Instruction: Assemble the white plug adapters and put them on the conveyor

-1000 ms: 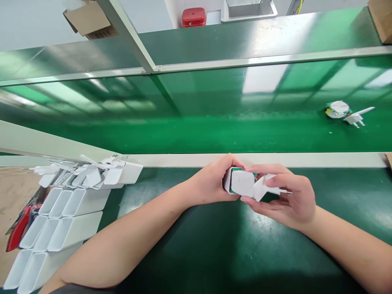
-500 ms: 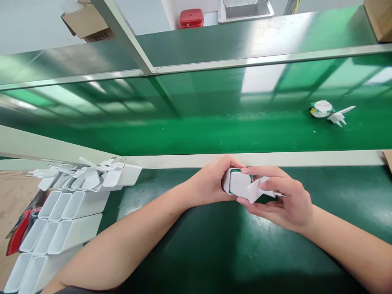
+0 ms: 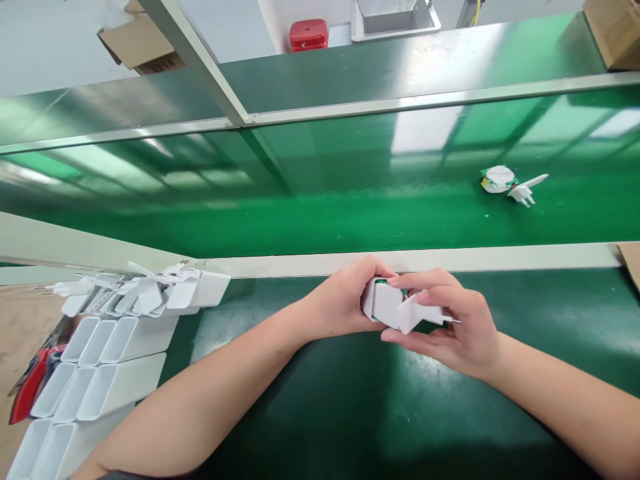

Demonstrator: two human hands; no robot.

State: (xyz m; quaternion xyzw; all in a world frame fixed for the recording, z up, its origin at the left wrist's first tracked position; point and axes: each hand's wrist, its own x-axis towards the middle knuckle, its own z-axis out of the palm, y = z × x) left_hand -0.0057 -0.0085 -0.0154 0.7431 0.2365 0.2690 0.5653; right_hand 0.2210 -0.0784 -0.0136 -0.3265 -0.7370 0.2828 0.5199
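My left hand [image 3: 345, 300] is closed around a white plastic housing [image 3: 369, 300], mostly hidden by the palm. A white-covered circuit board [image 3: 389, 303] with green edges sits partly in the housing's open end. My right hand [image 3: 455, 320] pinches the white plug end piece [image 3: 420, 312], whose metal pins point right. Bits of red wire show between the board and the plug piece, under the right fingers. Both hands are close together above the dark green table [image 3: 320, 400].
Empty white housings [image 3: 105, 387] stand in rows at the left, with a pile of assembled-looking plug pieces [image 3: 145, 290] behind them. Another board [image 3: 499, 179] with a wired plug piece [image 3: 523, 192] lies on the green belt [image 3: 325, 220]. A pale rail [image 3: 280, 265] separates belt and table.
My right hand has moved slightly left, bringing the plug piece closer to the housing. The board and plug on the belt have shifted left in view.
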